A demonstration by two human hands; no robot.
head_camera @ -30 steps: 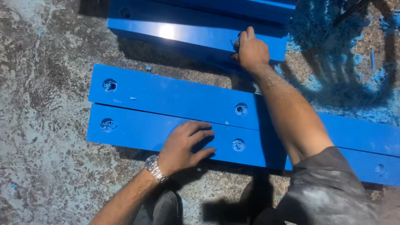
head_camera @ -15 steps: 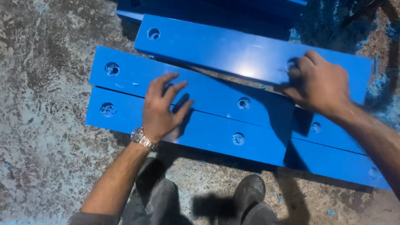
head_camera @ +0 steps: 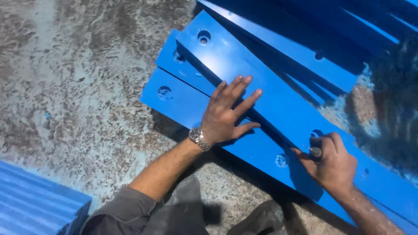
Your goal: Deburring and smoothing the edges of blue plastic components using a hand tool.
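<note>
Top bar (head_camera: 265, 93): long flat blue painted bar with round holes, lying slantwise across two like lower bars (head_camera: 183, 98) on the stained concrete floor (head_camera: 65, 87).
Left hand (head_camera: 226, 114): pressing flat, fingers spread wide, gripping nothing; a wristwatch (head_camera: 199, 138) is showing at the cuff.
Right hand (head_camera: 332, 164): curling round a small dark tool (head_camera: 315, 152) at a hole near the bar's lower edge.
Handling: looking rigid and weighty, the glossy paint likely slick; best gripped along the long edges, near both ends.
Since half a second ago: the top bar is sliding nearer; left palm is now resting on it.
Surroundings: more blue bars (head_camera: 348, 30) behind; corrugated blue sheet (head_camera: 30, 200) lower left.
</note>
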